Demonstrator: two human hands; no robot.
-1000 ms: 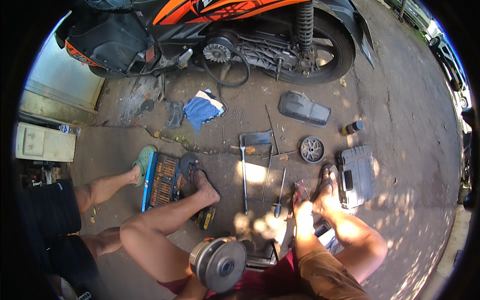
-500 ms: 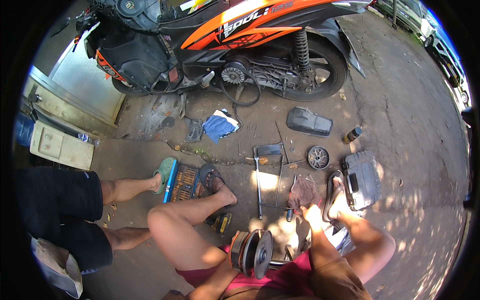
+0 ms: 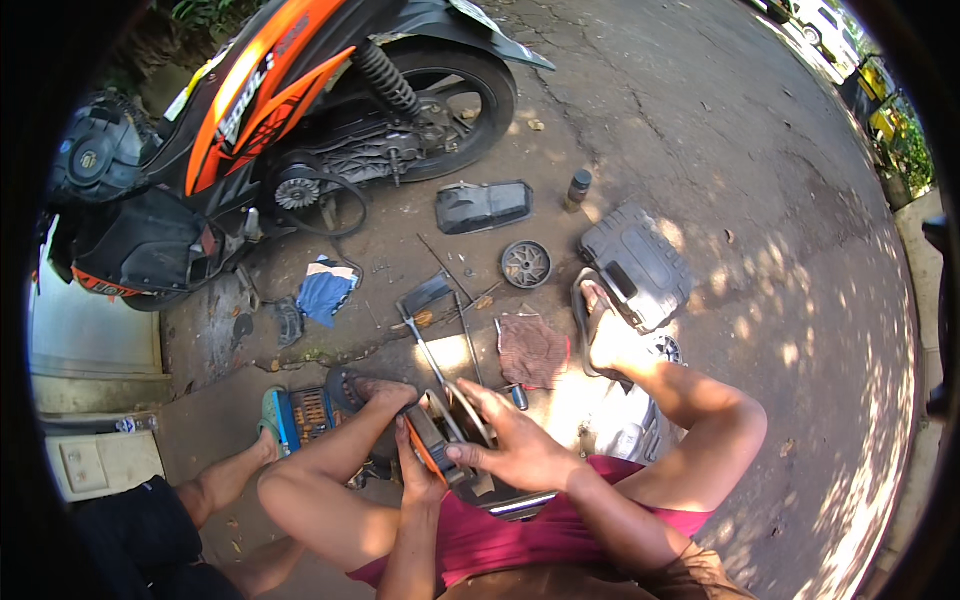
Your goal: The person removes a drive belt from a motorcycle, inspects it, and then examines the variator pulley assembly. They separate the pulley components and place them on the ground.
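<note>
My left hand (image 3: 418, 472) wraps the left side of a scooter clutch pulley assembly (image 3: 432, 443), which has an orange-edged clutch part and metal discs. It is held tilted above my lap. My right hand (image 3: 525, 445) grips it from the other side, thumb on the clutch part and fingers along the outer disc. My hands partly hide the assembly. Just beyond them, a brown rag (image 3: 533, 352) lies on the ground beside a long-handled wrench (image 3: 425, 345). A round spoked clutch bell (image 3: 527, 264) lies farther off.
An orange and black scooter (image 3: 300, 110) with a hanging drive belt (image 3: 362, 208) stands at the far left. On the ground are a black cover (image 3: 485, 208), a dark bottle (image 3: 579, 188), a tool case (image 3: 637, 265), a blue cloth (image 3: 325, 292) and a socket set (image 3: 310, 415). Another person's leg (image 3: 225, 480) is at left.
My right hand has let go of the brown rag and come to the pulley assembly. The assembly has turned and tilted. The view has swung to the right.
</note>
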